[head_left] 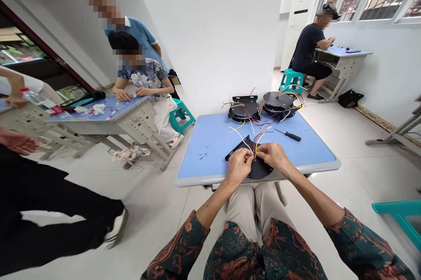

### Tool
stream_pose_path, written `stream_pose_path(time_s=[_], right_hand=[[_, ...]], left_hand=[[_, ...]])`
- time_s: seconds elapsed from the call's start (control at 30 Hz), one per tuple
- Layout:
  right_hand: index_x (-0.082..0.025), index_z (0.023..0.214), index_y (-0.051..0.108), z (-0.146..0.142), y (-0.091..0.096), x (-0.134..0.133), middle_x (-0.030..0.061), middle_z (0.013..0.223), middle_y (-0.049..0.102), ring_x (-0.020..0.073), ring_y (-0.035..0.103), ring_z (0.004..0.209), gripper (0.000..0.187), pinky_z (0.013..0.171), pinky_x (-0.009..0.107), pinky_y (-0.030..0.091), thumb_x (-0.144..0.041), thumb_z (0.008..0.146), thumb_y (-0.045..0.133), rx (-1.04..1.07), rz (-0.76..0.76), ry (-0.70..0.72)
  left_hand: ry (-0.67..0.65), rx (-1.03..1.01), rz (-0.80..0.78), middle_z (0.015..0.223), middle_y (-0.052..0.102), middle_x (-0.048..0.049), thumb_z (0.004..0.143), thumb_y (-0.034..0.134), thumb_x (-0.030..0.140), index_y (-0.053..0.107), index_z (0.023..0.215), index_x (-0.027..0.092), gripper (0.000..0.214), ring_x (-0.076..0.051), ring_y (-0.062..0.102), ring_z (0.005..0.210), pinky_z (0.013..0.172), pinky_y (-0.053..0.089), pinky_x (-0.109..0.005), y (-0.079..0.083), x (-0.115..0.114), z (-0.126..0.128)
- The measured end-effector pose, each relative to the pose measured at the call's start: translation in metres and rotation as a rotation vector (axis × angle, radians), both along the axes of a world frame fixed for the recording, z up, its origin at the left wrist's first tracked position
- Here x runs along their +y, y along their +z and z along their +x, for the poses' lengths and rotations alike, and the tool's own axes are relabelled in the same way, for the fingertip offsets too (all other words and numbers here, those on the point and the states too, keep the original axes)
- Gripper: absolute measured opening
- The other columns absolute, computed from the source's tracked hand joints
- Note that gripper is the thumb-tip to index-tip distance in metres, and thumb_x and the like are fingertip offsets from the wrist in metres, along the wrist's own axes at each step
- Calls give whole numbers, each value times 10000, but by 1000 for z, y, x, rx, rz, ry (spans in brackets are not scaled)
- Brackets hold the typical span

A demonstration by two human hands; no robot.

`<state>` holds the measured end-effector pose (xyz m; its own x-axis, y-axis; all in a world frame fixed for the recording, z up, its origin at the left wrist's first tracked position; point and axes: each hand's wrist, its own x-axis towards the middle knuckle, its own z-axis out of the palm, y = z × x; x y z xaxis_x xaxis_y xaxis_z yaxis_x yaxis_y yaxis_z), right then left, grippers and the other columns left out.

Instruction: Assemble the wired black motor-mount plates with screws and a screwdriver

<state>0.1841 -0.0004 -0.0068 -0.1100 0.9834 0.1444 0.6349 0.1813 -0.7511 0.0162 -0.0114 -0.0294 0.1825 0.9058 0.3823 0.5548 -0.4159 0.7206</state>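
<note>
My left hand (239, 167) and my right hand (272, 156) meet above a black metal plate (261, 169), which has a round body and a flat bracket arm. Fingers of both hands pinch thin coloured wires (255, 144) in red, yellow and white that rise from the plate. Part of the plate is hidden under my hands. Beyond them stand two black stacked disc assemblies (244, 111) (279, 104) trailing similar wires. A black-handled screwdriver (291, 136) lies to the right of my hands, and several tiny metal parts (202, 154) lie to the left on the blue table (210, 150).
A co-worker (141, 76) works at a blue desk to the left, with a standing person (138, 34) behind. Another person (311, 47) sits at a far desk by the windows. A person's dark-trousered legs (55, 196) cross the lower left. A teal stool (401, 214) stands at the lower right.
</note>
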Motion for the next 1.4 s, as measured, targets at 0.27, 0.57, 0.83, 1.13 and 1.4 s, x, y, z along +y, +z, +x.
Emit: stream_pose_path(time_s=[0.27,0.57,0.83,1.13,1.4], right_hand=[[-193,743,621,-5,-9,3,-30,611,647,89,513,475,109,484,208,396,-288,704,656,355,-169,-6],[-205,734,604,-6,-19,-11,-52,540,525,104,448,486,237,479,232,343,-425,697,683,491,-41,-35],[-207,730,600,-7,-9,-10,-53,544,514,92,424,446,303,405,217,317,-473,682,734,603,-101,0],[-200,772,618,-6,-7,-12,-74,453,459,89,370,377,318,350,217,271,-511,726,664,594,-117,-75],[-197,770,608,-6,-14,-13,-79,448,490,74,380,345,346,340,202,274,-532,741,684,656,-81,-82]], left_hand=[[66,-10,74,757,668,-4,881,613,132,622,788,196,113,-142,592,694,706,453,-261,-4,-3,2],[92,-26,83,818,682,-13,891,543,101,570,815,217,141,-159,628,752,737,472,-273,-12,-3,5],[7,-78,-24,882,725,22,806,676,78,595,970,232,239,-129,644,737,710,476,-252,-5,1,6],[11,-241,-138,806,726,43,767,669,50,619,1072,218,352,-106,617,666,671,471,-228,-6,7,11],[49,-356,-111,705,682,63,759,695,76,623,1072,192,341,-94,552,594,664,467,-222,-6,3,12]])
